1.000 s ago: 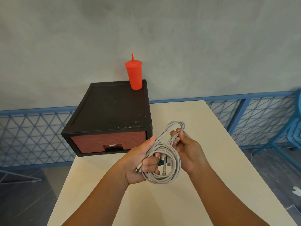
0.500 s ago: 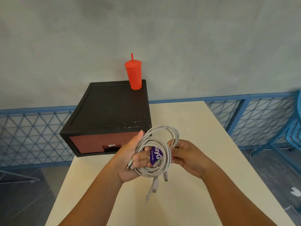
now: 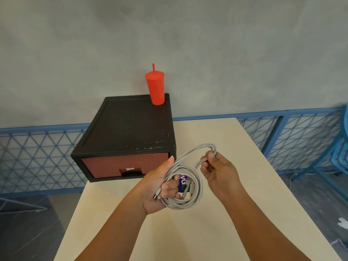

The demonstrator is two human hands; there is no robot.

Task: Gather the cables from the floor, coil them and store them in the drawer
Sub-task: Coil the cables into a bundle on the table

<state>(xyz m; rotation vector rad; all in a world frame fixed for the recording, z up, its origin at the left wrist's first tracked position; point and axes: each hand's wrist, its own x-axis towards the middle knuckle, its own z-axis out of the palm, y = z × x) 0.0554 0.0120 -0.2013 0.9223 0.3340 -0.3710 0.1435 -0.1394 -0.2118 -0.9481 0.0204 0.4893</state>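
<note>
We count two hands, the left hand [image 3: 156,187] and the right hand [image 3: 218,170], one bundle of grey cables [image 3: 200,185] whose strands we cannot number, one black cabinet [image 3: 130,125] with one drawer [image 3: 120,162], one red cup [image 3: 156,87] with one straw [image 3: 153,67], one counter [image 3: 188,232] and one blue chair [image 3: 339,147].

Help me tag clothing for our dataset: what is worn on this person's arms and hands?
Nothing worn shows clearly: left arm and right arm are bare to the frame's edge, without sleeves, watch or bracelet; left hand and right hand are gloveless. A dark spot on one right finger may be a ring, too small to tell.
</note>
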